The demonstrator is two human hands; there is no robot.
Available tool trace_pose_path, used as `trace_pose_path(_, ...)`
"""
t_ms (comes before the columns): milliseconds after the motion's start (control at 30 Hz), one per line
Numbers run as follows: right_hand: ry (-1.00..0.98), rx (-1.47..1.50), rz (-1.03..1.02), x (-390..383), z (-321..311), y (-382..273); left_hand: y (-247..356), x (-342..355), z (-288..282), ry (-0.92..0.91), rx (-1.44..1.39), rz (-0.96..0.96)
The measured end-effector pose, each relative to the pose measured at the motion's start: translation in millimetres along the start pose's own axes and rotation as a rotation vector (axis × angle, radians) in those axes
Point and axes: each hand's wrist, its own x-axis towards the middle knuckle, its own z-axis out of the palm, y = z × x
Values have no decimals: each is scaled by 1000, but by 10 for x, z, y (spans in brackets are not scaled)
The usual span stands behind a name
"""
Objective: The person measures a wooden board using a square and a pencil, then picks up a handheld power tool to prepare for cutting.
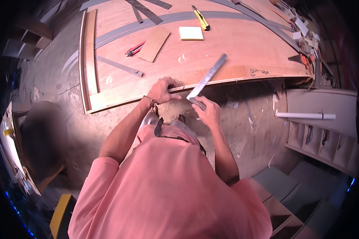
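Note:
My right hand (208, 111) grips the short grey stock of a metal try square (208, 77). Its long blade slants up and to the right, over the front edge of the wooden worktop (243, 47). At that same edge, left of the square, my left hand (162, 91) takes hold of the rim, fingers on top and thumb on the near side. Its fingertips are partly hidden. A small wooden board (154, 44) lies farther back, beside a red-handled cutter (135, 49). Toward the rear are a yellow utility knife (200, 18) and a white pad (191, 33).
Grey strips (119, 65) lie across the worktop, and a raised wooden rail (91, 51) runs along its left side. Offcuts and tools crowd the far right corner. At right stands a compartment unit (323, 139) with a white tube (306, 116). A dark round stool (44, 139) is at left.

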Motion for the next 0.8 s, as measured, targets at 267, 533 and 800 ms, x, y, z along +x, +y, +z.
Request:
trace_pose_path(267,-32,88,-5,-71,139,-139,-12,-33,13,1,-32,-9)
trace_pose_path(533,-53,66,-48,1,191,-132,23,-19,-47,-67,-144,-128)
trace_pose_path(800,-7,13,-101,186,294,-297,-201,13,-44,14,-450,-179)
